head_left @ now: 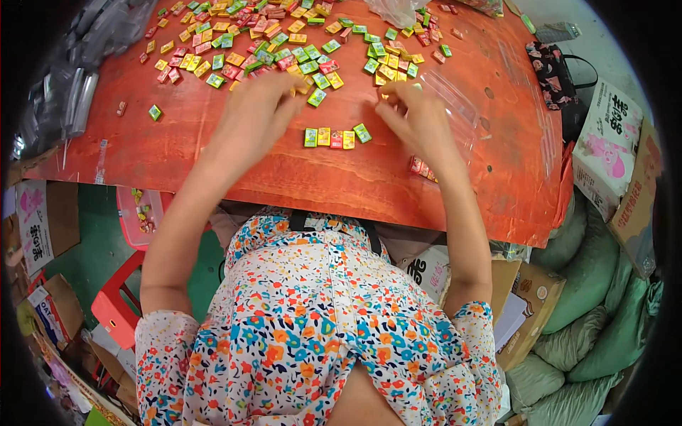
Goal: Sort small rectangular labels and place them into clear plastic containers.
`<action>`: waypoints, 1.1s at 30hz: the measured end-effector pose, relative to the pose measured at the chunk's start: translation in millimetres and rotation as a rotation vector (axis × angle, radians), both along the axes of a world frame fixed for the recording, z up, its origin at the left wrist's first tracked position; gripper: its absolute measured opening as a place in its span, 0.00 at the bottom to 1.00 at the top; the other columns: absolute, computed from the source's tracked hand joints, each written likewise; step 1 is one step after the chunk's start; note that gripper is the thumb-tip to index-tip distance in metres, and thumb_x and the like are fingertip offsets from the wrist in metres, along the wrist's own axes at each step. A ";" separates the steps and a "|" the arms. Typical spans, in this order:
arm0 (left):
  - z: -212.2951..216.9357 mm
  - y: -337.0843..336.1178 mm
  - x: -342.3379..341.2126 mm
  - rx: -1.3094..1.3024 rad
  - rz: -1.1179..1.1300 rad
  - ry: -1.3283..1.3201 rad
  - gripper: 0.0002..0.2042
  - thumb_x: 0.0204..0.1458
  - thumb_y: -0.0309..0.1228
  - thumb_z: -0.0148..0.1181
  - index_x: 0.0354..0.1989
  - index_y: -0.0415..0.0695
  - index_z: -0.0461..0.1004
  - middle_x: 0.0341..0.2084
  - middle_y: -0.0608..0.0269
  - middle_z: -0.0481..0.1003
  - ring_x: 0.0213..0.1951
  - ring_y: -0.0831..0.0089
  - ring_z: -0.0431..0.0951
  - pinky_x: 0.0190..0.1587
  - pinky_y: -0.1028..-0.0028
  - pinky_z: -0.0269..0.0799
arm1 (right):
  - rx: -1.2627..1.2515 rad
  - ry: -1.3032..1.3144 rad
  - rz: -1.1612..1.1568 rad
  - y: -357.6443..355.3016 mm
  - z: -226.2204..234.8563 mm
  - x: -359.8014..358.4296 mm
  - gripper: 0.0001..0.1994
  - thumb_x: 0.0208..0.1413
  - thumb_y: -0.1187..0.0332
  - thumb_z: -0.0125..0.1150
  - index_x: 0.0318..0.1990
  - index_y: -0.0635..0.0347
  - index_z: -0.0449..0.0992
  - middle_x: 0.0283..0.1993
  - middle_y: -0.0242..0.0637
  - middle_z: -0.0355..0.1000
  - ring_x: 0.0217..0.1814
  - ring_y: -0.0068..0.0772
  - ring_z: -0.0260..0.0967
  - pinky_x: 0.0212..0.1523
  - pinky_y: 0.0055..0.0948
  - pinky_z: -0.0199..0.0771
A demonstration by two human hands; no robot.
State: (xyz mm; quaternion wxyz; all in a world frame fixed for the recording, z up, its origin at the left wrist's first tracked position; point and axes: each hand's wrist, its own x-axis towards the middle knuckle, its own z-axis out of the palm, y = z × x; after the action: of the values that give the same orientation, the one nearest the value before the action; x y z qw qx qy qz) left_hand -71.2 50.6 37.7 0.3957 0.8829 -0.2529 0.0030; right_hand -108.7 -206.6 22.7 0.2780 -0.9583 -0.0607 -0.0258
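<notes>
Row of four small packets (337, 136) on red bench (213, 153), long axis 9-to-3 o'clock, between both hands. Left hand (257, 113) at row's 10 o'clock, fingers curled into candy pile (284, 50), grasp unclear. Right hand (415, 117) at 2 o'clock, nearer, fingertips pinched, contents hidden.

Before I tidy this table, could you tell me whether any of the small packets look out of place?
One green packet lies alone near the table's left side, apart from the heap. A few packets sit at the front edge, close to slipping off.
</notes>
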 end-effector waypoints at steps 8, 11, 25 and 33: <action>-26.9 5.3 -33.1 0.062 -0.010 0.057 0.06 0.51 0.26 0.61 0.35 0.37 0.78 0.29 0.49 0.75 0.34 0.52 0.78 0.37 0.60 0.73 | -0.081 -0.031 0.103 5.4 -1.2 -32.6 0.12 0.57 0.64 0.62 0.46 0.58 0.77 0.41 0.42 0.78 0.39 0.44 0.77 0.39 0.37 0.77; -31.5 6.9 -37.6 -0.011 -0.016 -0.022 0.09 0.50 0.29 0.64 0.37 0.38 0.77 0.32 0.50 0.73 0.35 0.51 0.77 0.37 0.59 0.73 | 0.054 -0.043 0.179 -6.4 -2.4 -28.3 0.15 0.56 0.66 0.63 0.50 0.58 0.76 0.45 0.43 0.75 0.44 0.45 0.75 0.44 0.38 0.75; -34.8 -9.5 -48.3 0.137 -0.065 -0.027 0.18 0.45 0.34 0.70 0.43 0.39 0.77 0.36 0.54 0.71 0.33 0.57 0.78 0.34 0.61 0.74 | -0.116 -0.113 0.268 13.2 -16.4 -38.4 0.17 0.48 0.63 0.67 0.47 0.53 0.78 0.46 0.36 0.72 0.49 0.42 0.69 0.47 0.37 0.71; -33.4 -14.1 -48.8 0.143 -0.055 -0.036 0.17 0.46 0.32 0.70 0.44 0.39 0.77 0.31 0.57 0.72 0.28 0.65 0.77 0.31 0.66 0.73 | -0.023 -0.249 0.135 24.1 -27.6 -52.2 0.12 0.51 0.66 0.65 0.43 0.56 0.78 0.40 0.37 0.70 0.44 0.42 0.70 0.45 0.39 0.71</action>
State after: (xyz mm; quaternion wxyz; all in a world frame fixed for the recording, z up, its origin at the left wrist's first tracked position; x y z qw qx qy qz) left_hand -120.0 36.4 4.3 0.3271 0.9014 -0.2836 -0.0098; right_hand -160.9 -182.5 -4.9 0.2586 -0.9446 -0.1591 -0.1250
